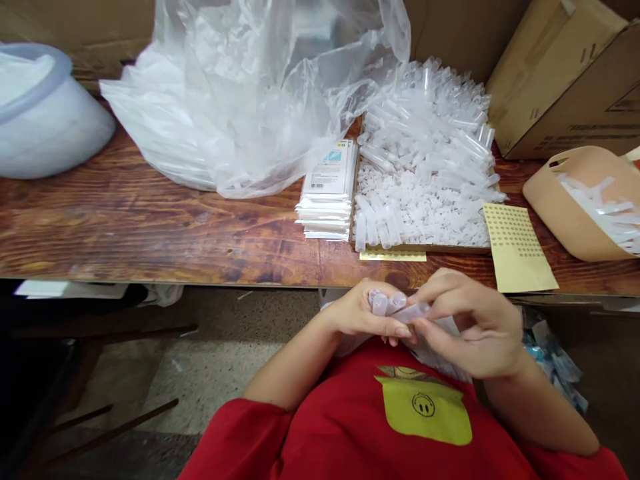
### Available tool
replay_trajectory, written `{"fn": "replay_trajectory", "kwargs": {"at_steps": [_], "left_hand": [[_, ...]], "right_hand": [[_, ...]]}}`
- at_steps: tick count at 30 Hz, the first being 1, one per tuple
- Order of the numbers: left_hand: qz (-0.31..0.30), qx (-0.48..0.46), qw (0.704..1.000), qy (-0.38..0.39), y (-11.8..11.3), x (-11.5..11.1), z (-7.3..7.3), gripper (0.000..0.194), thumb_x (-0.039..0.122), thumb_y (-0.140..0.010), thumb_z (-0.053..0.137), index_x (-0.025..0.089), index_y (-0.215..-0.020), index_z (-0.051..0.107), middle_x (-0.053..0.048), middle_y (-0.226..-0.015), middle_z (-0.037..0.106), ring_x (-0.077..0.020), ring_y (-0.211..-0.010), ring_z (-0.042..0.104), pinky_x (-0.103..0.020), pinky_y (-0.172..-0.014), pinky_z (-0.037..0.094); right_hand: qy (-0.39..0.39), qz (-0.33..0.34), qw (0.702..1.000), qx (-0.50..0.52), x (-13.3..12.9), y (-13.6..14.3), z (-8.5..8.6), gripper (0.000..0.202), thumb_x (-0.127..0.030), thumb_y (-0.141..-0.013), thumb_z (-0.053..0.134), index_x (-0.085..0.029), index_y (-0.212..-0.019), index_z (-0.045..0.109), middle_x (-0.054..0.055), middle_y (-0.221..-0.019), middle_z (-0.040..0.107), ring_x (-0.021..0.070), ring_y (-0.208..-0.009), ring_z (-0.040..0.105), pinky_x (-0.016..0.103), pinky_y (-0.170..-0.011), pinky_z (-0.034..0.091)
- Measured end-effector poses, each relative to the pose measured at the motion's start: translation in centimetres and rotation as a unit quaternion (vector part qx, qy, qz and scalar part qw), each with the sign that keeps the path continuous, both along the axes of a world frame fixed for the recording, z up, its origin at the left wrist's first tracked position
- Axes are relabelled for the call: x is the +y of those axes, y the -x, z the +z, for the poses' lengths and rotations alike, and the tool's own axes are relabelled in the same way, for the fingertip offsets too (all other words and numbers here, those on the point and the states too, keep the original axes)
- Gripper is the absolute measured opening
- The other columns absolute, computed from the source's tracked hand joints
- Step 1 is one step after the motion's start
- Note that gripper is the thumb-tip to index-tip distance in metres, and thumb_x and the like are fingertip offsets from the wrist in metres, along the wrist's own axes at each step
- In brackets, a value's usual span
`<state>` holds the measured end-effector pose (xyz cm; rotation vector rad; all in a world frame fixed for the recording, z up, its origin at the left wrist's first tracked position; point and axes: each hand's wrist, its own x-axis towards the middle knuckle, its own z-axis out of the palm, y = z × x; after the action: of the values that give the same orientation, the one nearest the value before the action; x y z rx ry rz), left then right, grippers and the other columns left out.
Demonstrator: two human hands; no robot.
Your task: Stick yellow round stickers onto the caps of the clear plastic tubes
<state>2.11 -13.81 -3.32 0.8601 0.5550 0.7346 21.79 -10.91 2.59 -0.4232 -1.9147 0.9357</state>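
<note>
My left hand (356, 308) is closed around several small translucent plastic tubes (381, 304), held in front of my chest just off the table edge. With thumb and fingers, my right hand (477, 327) pinches the end of one tube that points to the right. Whether a cap sits on that end is hidden by the fingers. Beyond my hands lies a shallow cardboard tray (440, 249) heaped with similar tubes (425, 100) and small white pieces (430, 207). A few tubes lie side by side at its front left corner.
Left of the tray are stacked printed packets (327, 187) and a large clear plastic bag (225, 120). A white bucket (55, 127) stands far left. On the right are a yellow sticker sheet (523, 257), a tan basket (565, 207) of white strips and a cardboard box (565, 80).
</note>
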Motion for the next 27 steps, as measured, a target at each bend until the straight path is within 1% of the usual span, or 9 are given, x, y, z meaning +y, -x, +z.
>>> {"fn": "replay_trajectory", "kwargs": {"at_steps": [1, 3, 5, 7, 10, 12, 15, 19, 27], "left_hand": [[0.005, -0.002, 1.0, 0.018, 0.2, 0.0, -0.2, 0.039, 0.043, -0.067, 0.091, 0.012, -0.084, 0.075, -0.009, -0.071, 0.076, -0.013, -0.051, 0.066, -0.019, -0.049, 0.054], [0.028, 0.0, 0.999, 0.043, 0.5, -0.2, -0.6, 0.043, 0.044, -0.066, 0.092, 0.012, -0.09, 0.077, -0.01, -0.073, 0.076, -0.0126, -0.049, 0.065, -0.019, -0.045, 0.052], [0.058, 0.003, 0.997, 0.053, 0.7, -0.4, -1.0, 0.045, 0.045, -0.064, 0.092, 0.013, -0.092, 0.077, -0.009, -0.07, 0.075, -0.0128, -0.049, 0.065, -0.018, -0.042, 0.049], [0.079, 0.005, 0.996, 0.048, 0.8, -0.6, -1.3, 0.044, 0.045, -0.064, 0.092, 0.013, -0.09, 0.077, -0.006, -0.064, 0.072, -0.0119, -0.048, 0.062, -0.018, -0.041, 0.046], [0.107, 0.01, 0.994, 0.028, 0.7, -0.9, -1.4, 0.041, 0.044, -0.063, 0.093, 0.015, -0.085, 0.076, -0.001, -0.055, 0.065, -0.0078, -0.04, 0.053, -0.018, -0.039, 0.04], [0.129, 0.015, 0.991, 0.018, 0.7, -0.9, -1.3, 0.041, 0.045, -0.061, 0.094, 0.015, -0.081, 0.073, 0.002, -0.05, 0.059, -0.0063, -0.037, 0.047, -0.018, -0.039, 0.037], [0.151, 0.013, 0.988, 0.006, 0.7, -0.8, -1.3, 0.043, 0.046, -0.059, 0.095, 0.015, -0.075, 0.068, 0.003, -0.047, 0.056, -0.0065, -0.036, 0.046, -0.019, -0.038, 0.035], [0.164, -0.02, 0.986, -0.03, 0.5, -0.6, -1.5, 0.046, 0.041, -0.06, 0.095, 0.015, -0.064, 0.057, 0.003, -0.05, 0.055, -0.0066, -0.039, 0.049, -0.018, -0.04, 0.035], [0.136, -0.088, 0.985, -0.051, -0.8, -0.6, -1.2, 0.05, 0.026, -0.062, 0.094, 0.016, -0.059, 0.045, 0.005, -0.052, 0.052, -0.0048, -0.044, 0.046, -0.017, -0.043, 0.034]], "right_hand": [[0.019, -0.021, 0.999, 0.032, 0.6, 0.0, 0.1, 0.024, -0.001, -0.078, 0.07, -0.02, -0.092, 0.066, 0.005, -0.086, 0.073, 0.0186, -0.076, 0.07, 0.031, -0.064, 0.056], [0.019, -0.106, 0.988, 0.107, 2.1, 0.1, 0.2, 0.029, -0.002, -0.078, 0.073, -0.021, -0.1, 0.069, 0.004, -0.088, 0.073, 0.0186, -0.078, 0.07, 0.029, -0.061, 0.057], [-0.036, -0.202, 0.968, 0.145, 3.9, 0.7, 0.1, 0.034, -0.004, -0.078, 0.076, -0.022, -0.107, 0.071, 0.003, -0.09, 0.072, 0.0166, -0.074, 0.068, 0.029, -0.061, 0.057], [-0.119, -0.25, 0.955, 0.108, 5.5, 1.8, -0.4, 0.033, -0.005, -0.08, 0.076, -0.023, -0.108, 0.072, 0.003, -0.092, 0.072, 0.0165, -0.074, 0.068, 0.031, -0.065, 0.058], [-0.242, -0.237, 0.941, 0.016, 7.1, 4.1, -1.6, 0.027, -0.004, -0.084, 0.071, -0.021, -0.105, 0.07, 0.006, -0.094, 0.072, 0.0204, -0.086, 0.07, 0.036, -0.074, 0.061], [-0.275, -0.218, 0.936, -0.016, 7.5, 5.6, -2.5, 0.024, -0.003, -0.088, 0.066, -0.018, -0.106, 0.067, 0.009, -0.095, 0.072, 0.0211, -0.09, 0.07, 0.036, -0.078, 0.061], [-0.281, -0.213, 0.934, -0.054, 7.6, 7.0, -3.6, 0.017, -0.006, -0.093, 0.06, -0.018, -0.104, 0.065, 0.009, -0.092, 0.07, 0.0201, -0.088, 0.069, 0.033, -0.079, 0.06], [-0.273, -0.237, 0.928, -0.088, 7.3, 7.5, -4.5, 0.012, -0.01, -0.095, 0.057, -0.018, -0.1, 0.063, 0.007, -0.085, 0.067, 0.0196, -0.081, 0.065, 0.032, -0.074, 0.058], [-0.276, -0.238, 0.924, -0.115, 6.2, 7.7, -5.1, 0.013, -0.014, -0.098, 0.054, -0.018, -0.089, 0.063, 0.006, -0.08, 0.064, 0.02, -0.078, 0.06, 0.032, -0.07, 0.052]]}}
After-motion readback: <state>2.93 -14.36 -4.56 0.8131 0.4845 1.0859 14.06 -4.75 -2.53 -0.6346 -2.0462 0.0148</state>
